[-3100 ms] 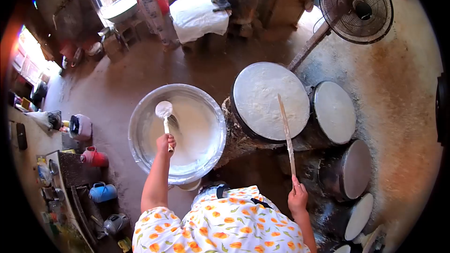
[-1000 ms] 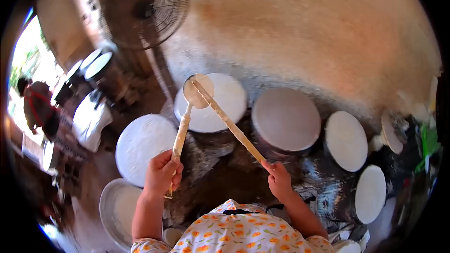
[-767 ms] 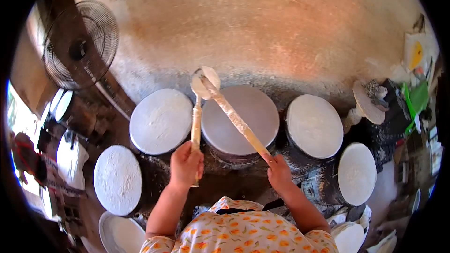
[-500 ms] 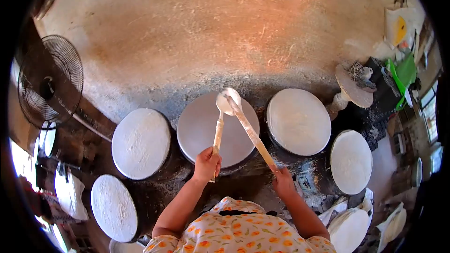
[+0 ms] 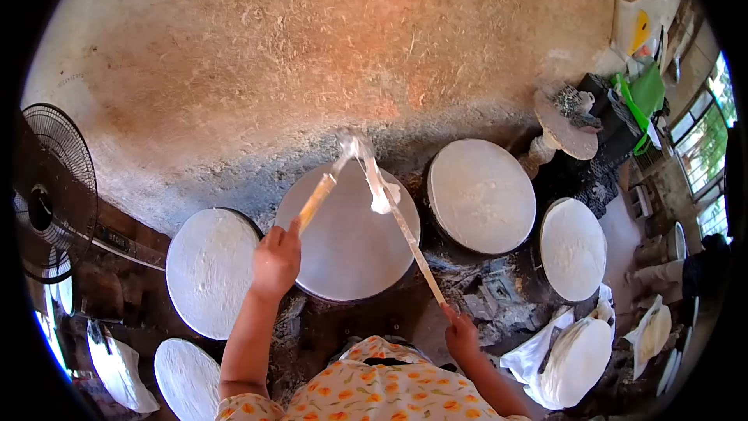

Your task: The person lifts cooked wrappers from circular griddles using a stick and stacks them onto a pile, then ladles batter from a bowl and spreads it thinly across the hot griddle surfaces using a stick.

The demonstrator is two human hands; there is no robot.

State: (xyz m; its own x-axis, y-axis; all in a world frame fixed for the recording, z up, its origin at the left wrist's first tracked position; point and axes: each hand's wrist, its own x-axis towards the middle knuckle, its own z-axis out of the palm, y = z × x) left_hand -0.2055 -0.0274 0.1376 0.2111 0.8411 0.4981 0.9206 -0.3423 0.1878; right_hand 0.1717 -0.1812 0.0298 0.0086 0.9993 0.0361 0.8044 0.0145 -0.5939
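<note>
My left hand point(image 5: 276, 261) is closed round the handle of a ladle point(image 5: 318, 199). The ladle's bowl, blurred, is tipped over the far part of a bare grey round griddle point(image 5: 343, 265). White batter hangs and drops below it, in front of the griddle. In my right hand point(image 5: 461, 337) is the lower end of a long flat wooden stick point(image 5: 417, 249), whose upper end meets the ladle and carries a white lump of batter. Batter-covered round griddles stand on the left point(image 5: 212, 273) and on the right point(image 5: 481, 196) of the grey one.
A fan point(image 5: 54, 187) stands at the far left. More white-topped drums point(image 5: 573, 249) curve round on both sides. Behind the griddles rises a stained wall point(image 5: 312, 54). A stack of white rounds point(image 5: 576, 362) on cloth lies at the lower right, and green plastic point(image 5: 643, 105) hangs at the right.
The view has swung right from the batter basin to the grey griddle. Since half a second ago, the ladle has tipped and my left hand has moved left, with batter now falling from the tools.
</note>
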